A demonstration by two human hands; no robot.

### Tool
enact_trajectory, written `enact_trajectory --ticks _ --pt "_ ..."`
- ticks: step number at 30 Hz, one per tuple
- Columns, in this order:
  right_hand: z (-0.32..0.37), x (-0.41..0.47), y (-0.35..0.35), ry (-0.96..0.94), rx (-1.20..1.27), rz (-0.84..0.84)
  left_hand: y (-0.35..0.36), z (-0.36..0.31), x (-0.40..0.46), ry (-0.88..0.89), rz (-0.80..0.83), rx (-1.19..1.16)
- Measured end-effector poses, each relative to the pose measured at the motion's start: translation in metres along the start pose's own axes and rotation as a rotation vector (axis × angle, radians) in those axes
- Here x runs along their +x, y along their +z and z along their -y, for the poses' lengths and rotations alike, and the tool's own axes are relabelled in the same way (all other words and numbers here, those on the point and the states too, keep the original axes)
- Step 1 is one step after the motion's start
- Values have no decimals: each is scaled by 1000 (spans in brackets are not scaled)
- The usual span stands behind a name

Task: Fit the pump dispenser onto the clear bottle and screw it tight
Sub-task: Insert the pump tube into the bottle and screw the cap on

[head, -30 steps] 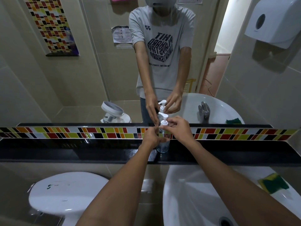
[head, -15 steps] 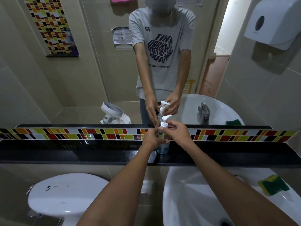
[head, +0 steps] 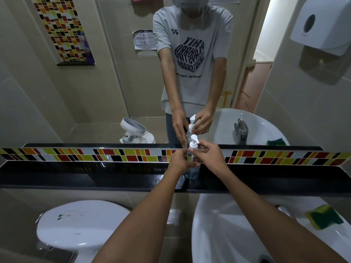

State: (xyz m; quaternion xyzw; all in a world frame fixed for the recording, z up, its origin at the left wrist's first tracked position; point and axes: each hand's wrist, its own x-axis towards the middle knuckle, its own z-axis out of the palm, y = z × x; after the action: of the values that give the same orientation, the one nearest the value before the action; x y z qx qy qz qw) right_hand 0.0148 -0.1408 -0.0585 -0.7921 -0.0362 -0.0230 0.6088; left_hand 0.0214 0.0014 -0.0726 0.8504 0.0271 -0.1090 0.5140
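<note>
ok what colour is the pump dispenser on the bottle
White, the pump dispenser shows best in the head view, atop the clear bottle.

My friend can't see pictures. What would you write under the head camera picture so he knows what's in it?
Two bare hands work on a clear bottle standing on a black ledge below a mirror: the left hand grips it while the right hand holds the white pump dispenser on top. A white sink sits below.

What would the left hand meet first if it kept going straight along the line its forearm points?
The left hand is already on the clear bottle, so the bottle comes first. Beyond it, likely the coloured tile strip under the mirror, though depth is hard to judge.
</note>
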Motion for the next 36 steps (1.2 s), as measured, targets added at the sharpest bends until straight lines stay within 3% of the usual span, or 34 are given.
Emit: enact_trajectory --ticks 7,14,21,28,36 --pt "-4 4 -4 -14 38 -65 -2 -2 4 -22 -17 1" --pt "1 7 4 26 48 14 -2 1 3 2 -11 -4" --pt "-9 -1 1 -12 52 -89 -1 1 4 -9 -19 2" --pt "3 4 6 26 51 -2 -2 -1 0 11 -35 27" --pt "-2 -3 5 13 59 -135 0 0 3 2 -30 28"
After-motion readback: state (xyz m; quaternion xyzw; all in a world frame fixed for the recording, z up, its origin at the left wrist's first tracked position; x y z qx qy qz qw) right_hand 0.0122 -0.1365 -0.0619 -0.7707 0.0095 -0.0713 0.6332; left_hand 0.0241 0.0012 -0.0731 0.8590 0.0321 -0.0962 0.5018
